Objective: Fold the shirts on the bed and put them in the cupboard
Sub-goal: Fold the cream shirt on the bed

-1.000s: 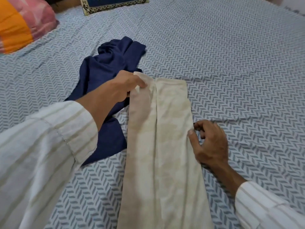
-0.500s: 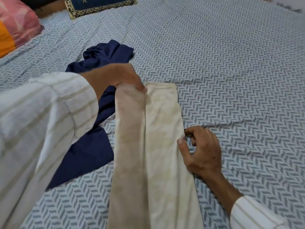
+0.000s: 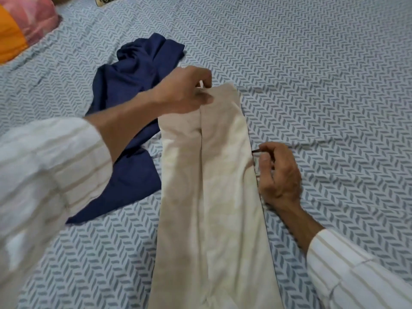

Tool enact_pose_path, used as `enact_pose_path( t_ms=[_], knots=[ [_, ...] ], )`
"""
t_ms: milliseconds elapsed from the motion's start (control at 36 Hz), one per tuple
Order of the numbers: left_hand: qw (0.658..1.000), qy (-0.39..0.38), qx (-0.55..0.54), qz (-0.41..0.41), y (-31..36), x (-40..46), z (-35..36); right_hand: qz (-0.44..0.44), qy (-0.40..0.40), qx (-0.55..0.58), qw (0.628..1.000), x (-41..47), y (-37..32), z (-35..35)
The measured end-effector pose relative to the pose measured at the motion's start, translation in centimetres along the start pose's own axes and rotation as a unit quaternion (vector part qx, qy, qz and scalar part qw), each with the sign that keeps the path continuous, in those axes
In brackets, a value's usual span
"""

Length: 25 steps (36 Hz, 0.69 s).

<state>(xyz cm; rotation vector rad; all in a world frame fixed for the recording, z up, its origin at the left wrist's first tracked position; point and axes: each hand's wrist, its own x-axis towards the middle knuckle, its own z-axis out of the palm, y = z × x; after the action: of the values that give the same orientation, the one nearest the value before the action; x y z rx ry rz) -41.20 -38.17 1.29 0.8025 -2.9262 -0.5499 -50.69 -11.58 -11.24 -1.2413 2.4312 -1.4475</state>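
A cream shirt (image 3: 223,197) lies on the bed as a long narrow strip, both sides folded in to meet along a middle seam. My left hand (image 3: 187,90) pinches its far top edge near the seam. My right hand (image 3: 276,175) sits at the strip's right edge about halfway up, fingers curled and pinching the fabric edge. A dark blue shirt (image 3: 133,108) lies crumpled to the left, partly under my left forearm and under the cream strip's left edge.
The bed (image 3: 323,85) is covered by a grey-and-white chevron sheet. A pink and orange pillow (image 3: 20,25) lies at the far left corner. Part of a patterned cushion (image 3: 104,0) shows at the top edge.
My left hand has shifted along the cream shirt's top edge toward the middle seam. My right hand stays at the right edge, pinching it more closely.
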Motion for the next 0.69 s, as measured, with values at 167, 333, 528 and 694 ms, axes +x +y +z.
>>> enact_pose_path(
  t_ms=[167,333,528,694],
  knots=[
    [0.98,0.065,0.058,0.179,1.5,-9.9,2.2,0.026,0.022,-0.005,0.999,0.0,0.4,0.4],
    [0.97,0.076,0.031,0.231,4.0,-18.1,7.7,0.023,0.015,-0.024,0.999,0.4,0.3,0.5],
    [0.981,0.071,0.048,0.175,4.8,-24.0,13.9,0.005,-0.012,-0.039,0.999,0.6,0.0,0.2],
    [0.991,0.079,-0.093,0.06,4.0,-25.6,15.9,0.045,-0.016,-0.011,0.999,0.5,-1.2,-0.8]
  ],
)
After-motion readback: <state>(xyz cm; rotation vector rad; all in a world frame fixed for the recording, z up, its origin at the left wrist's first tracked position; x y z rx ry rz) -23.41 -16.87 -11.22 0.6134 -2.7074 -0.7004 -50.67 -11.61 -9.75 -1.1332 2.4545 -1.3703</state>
